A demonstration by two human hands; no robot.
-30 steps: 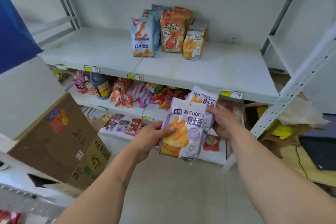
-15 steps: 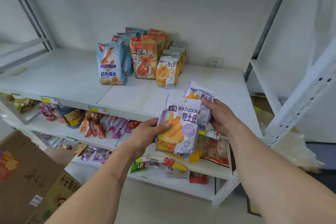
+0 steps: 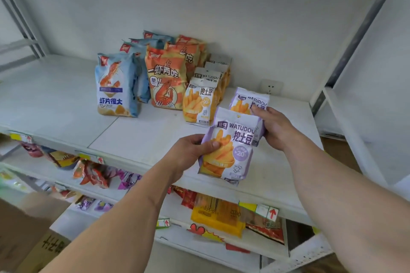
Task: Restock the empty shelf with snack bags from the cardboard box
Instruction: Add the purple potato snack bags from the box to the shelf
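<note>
Two bare forearms, no sleeves, left hand (image 3: 192, 153), right hand (image 3: 276, 127)

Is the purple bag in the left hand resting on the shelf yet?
Cannot tell. In the head view the left hand grips the front purple bag over the shelf, but no plain gap or contact shows beneath it.

Both bare forearms reach forward; left hand (image 3: 192, 153) grips with thumb on top; right hand (image 3: 276, 127) pinches, fingers curled.

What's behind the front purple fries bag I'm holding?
A second purple bag sits behind the front purple bag, pinched by the right hand. Its lower half is hidden, so its bottom cannot be seen.
</note>
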